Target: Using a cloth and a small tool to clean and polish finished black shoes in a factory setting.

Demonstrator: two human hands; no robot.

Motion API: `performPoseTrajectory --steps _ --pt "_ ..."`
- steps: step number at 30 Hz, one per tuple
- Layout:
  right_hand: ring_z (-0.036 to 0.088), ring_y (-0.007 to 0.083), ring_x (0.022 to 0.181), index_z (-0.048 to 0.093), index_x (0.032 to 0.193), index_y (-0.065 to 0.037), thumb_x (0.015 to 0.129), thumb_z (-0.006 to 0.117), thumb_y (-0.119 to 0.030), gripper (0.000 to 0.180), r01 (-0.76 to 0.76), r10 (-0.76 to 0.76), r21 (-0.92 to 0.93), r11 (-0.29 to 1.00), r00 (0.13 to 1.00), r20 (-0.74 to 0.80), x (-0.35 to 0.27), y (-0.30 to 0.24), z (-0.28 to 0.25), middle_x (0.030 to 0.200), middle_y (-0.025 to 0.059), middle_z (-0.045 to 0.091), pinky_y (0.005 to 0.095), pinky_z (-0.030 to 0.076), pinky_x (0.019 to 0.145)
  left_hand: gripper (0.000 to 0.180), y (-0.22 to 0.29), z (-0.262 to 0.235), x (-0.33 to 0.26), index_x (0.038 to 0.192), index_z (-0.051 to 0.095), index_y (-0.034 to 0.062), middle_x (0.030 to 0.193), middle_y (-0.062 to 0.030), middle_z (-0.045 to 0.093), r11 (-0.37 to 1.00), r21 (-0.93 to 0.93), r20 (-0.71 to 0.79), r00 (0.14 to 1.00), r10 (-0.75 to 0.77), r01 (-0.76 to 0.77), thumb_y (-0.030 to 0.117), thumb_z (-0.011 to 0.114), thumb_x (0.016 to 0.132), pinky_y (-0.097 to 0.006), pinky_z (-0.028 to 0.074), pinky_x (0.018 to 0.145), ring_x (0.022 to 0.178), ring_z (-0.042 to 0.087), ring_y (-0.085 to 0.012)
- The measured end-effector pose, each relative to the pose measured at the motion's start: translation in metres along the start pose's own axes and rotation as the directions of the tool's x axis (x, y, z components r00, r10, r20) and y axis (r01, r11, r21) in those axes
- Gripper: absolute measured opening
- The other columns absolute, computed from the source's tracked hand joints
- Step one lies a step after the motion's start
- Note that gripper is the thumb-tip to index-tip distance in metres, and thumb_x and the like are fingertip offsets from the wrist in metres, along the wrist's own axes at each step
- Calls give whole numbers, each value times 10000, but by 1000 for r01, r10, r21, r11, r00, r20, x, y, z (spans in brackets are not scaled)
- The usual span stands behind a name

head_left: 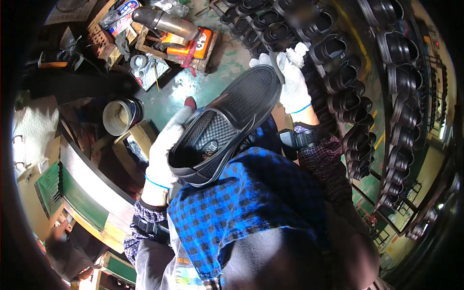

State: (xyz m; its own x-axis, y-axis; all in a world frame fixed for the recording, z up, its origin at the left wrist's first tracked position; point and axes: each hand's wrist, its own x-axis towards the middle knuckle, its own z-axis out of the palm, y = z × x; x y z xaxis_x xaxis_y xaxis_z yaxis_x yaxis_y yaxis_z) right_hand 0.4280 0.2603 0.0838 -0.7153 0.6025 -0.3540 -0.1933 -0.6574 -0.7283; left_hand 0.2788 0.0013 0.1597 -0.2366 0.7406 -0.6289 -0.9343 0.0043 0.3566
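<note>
A black slip-on shoe (253,92) with a perforated upper is held tilted in front of me, its toe toward the upper right. My left hand (164,152), in a white glove, grips it along the side near the heel. The white-gloved right hand (292,89) is closed around the toe, with some fingers hidden behind it. A crumpled white wad (297,54) shows at the right hand's fingers; I cannot tell how it is held. The shoe's heel is close to the blue-and-black checked cloth (251,188) over my lap.
Racks of black shoes (338,75) stand along the right, with another shoe row (403,82) beyond. A bucket (117,117) sits at left. Farther off, an orange device (200,43) rests beside a dark cylinder (164,23). Another person (70,251) is at lower left.
</note>
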Motion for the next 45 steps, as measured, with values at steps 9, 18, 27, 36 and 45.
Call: performPoseTrajectory --steps 9,18,27,36,45 --pt "433 331 1176 545 1123 -43 944 381 -444 469 -96 -94 458 884 922 375 10 22 -19 1269 167 474 449 338 1000 462 3 -27 12 1252 429 -69 1210 -163 539 942 -244 138 970 -201 230 217 501 897 -311 413 965 1085 538 -246" --pt "533 348 1055 596 980 -42 901 474 -459 442 75 -172 333 940 947 273 25 -33 31 1097 158 587 478 412 926 175 -2 -81 -6 746 582 8 721 -103 574 744 431 242 859 451 -511 124 703 698 -341 469 711 699 564 -218" --pt "588 258 779 557 958 -19 901 511 -155 154 358 -389 -451 817 921 25 11 -90 22 828 125 586 412 486 724 274 44 -68 -13 687 662 -74 671 -168 651 435 538 593 691 414 -722 188 599 739 -365 519 748 650 648 -267" --pt "576 80 704 615 874 -44 785 676 -138 143 744 -269 -566 -355 498 824 -10 -81 110 789 24 608 228 461 584 1013 61 11 -25 1385 241 -70 1421 -160 323 919 395 98 994 -49 6 -87 678 472 -272 207 1081 1328 281 -198" --pt "625 163 637 638 784 -20 702 672 -136 146 489 -145 -746 452 865 480 -22 -88 114 710 84 641 271 485 602 974 46 -6 -21 1315 412 -41 1376 -152 408 749 642 226 974 20 -164 -14 753 403 -317 155 1099 1308 328 -241"
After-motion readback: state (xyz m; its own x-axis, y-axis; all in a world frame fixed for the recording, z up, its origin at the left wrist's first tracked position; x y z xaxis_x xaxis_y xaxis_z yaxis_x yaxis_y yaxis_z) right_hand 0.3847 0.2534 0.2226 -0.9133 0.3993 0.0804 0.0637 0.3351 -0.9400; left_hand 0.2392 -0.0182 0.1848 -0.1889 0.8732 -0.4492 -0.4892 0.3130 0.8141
